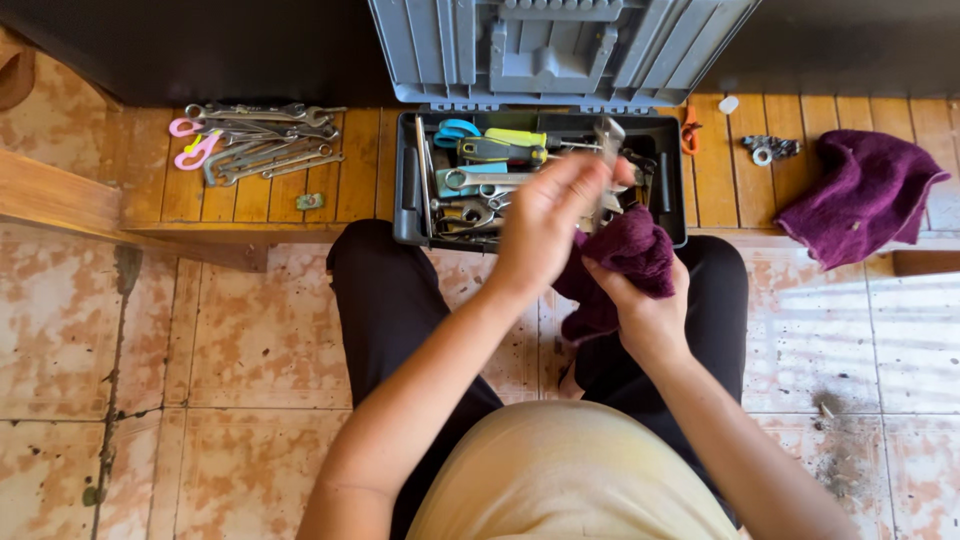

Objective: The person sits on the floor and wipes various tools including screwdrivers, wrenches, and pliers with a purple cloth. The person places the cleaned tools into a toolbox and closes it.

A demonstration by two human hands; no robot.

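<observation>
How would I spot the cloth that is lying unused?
Start at the open grey plastic toolbox on the wooden slat platform. Look right to the crumpled purple cloth by the edge. Unlike the matching purple rag, no hand touches it.

- Two hands: the left hand (545, 225) and the right hand (640, 305).
- Two purple cloths: one cloth (625, 265) in the right hand, a second cloth (860, 195) on the far right of the wooden platform (360, 170).
- One grey toolbox (410, 180), lid open, in the middle.
- One metal tool (607, 140) between the fingers.
- One pile of wrenches (265, 145), far left; their number cannot be told.
- One pair of pink-handled scissors (195, 150) beside that pile.
</observation>
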